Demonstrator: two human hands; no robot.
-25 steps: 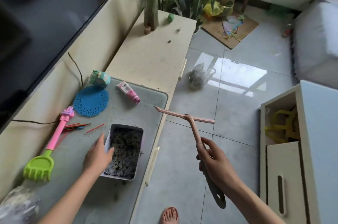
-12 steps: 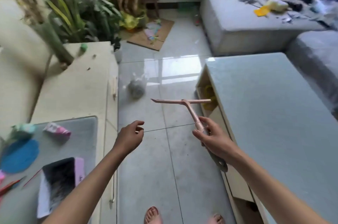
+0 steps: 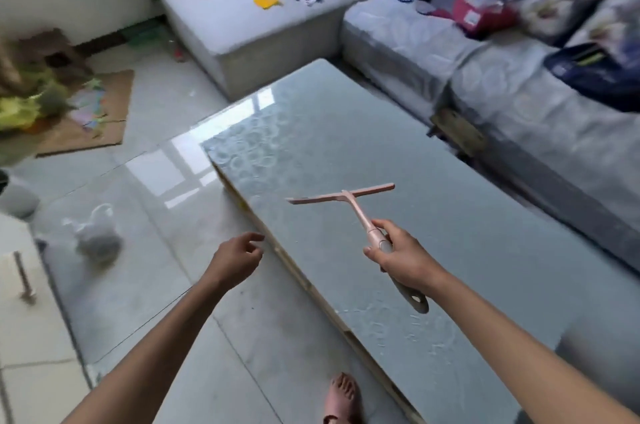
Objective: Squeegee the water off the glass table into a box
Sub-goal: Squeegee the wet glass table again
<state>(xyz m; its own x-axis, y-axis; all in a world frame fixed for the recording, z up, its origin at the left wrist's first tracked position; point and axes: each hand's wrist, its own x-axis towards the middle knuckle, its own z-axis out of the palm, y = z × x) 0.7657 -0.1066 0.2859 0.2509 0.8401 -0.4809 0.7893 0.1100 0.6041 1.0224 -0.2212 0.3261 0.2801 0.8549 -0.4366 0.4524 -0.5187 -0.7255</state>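
A pink squeegee (image 3: 349, 200) with a long handle is gripped by my right hand (image 3: 401, 255), its blade held in the air above the glass table (image 3: 433, 181). The table top is pale grey-green, with water patches near its near edge (image 3: 408, 323). My left hand (image 3: 239, 255) hangs in the air over the floor, just left of the table's edge, fingers loosely curled and holding nothing. No box shows in this view.
A grey sofa (image 3: 519, 104) strewn with clothes runs along the table's far and right sides. A tied plastic bag (image 3: 95, 233) lies on the tiled floor at left, cardboard (image 3: 90, 118) with plants beyond it. My sandalled foot (image 3: 341, 396) stands by the table.
My view has swung right from the side cabinet to the glass table. My left hand left the box on the cabinet and now hangs free. The squeegee has come over the table.
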